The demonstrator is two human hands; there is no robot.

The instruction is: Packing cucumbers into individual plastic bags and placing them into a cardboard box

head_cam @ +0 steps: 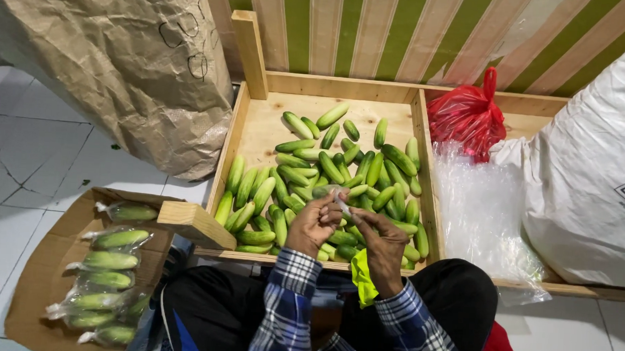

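Head view, looking down over the lap. The left hand (313, 225) is raised over the near edge of a wooden tray (258, 127), fingers curled shut around the lower end of a bagged cucumber (328, 191); the cucumber sticks out above the fist, pointing away from the person, wrapped in clear plastic. The right hand (382, 243) sits just beside the left, touching it or nearly so, with fingertips pinched on the plastic at the neck of the bag between the two hands; whether it grips anything more than the film cannot be told. Both hands hover over the pile of loose cucumbers (326, 176) that fills the left compartment of the tray. A yellow-green cloth (363, 277) hangs below the right wrist, against the plaid sleeve (289, 301). The right compartment holds a heap of clear plastic bags (479, 211) and a knotted red bag (468, 115) at its far end. To the person's left, on a flat piece of cardboard (37, 276) on the tiled floor, lie several cucumbers already wrapped in plastic (108, 279), well apart from the hands. A brown paper sack (114, 61) stands beyond the cardboard; a white sack (593, 174) leans at the right.
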